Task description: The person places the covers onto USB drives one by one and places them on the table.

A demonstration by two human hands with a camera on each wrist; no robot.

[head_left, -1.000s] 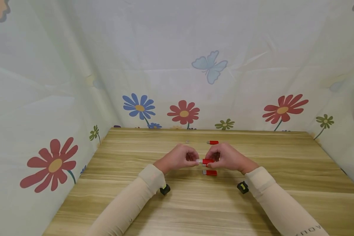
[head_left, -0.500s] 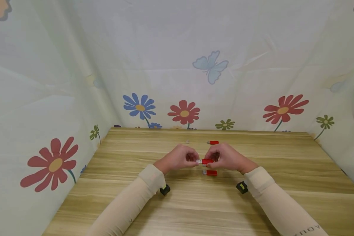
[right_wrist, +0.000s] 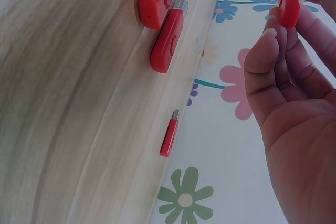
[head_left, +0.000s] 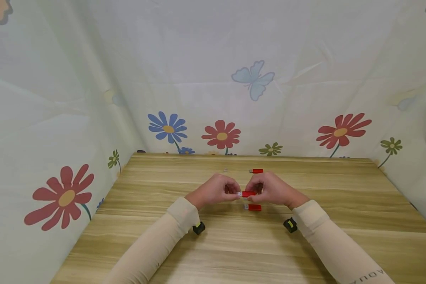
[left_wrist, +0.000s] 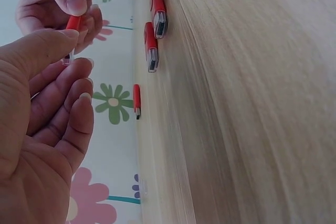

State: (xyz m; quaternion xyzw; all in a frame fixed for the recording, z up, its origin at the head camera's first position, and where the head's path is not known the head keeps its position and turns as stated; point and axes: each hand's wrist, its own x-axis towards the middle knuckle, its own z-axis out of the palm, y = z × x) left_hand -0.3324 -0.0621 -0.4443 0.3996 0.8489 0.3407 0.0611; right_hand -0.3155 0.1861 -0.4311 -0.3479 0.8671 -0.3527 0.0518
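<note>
Between the two hands, a red USB flash drive (head_left: 249,194) is held level above the table. My right hand (head_left: 275,191) pinches its red body between thumb and fingers. My left hand (head_left: 218,191) pinches the clear cap (left_wrist: 66,61) at the connector end with thumb and forefinger. The cap sits over the connector; how far on it is cannot be made out. Below lie two red flash drives with clear caps, the front one (head_left: 254,207) in plain sight, the other (left_wrist: 150,38) mostly hidden in the head view but visible in the left wrist view.
Farther back on the wood-grain table (head_left: 163,244) lies a red flash drive (head_left: 257,170) with its metal connector bare. To its left is a small loose clear cap (head_left: 225,170). A white flowered curtain (head_left: 291,98) stands behind the table's back edge and at the sides.
The right hand has edged slightly left with the red flash drive, closer to the left hand. The left hand is nearly still, and the things on the table have not moved.
</note>
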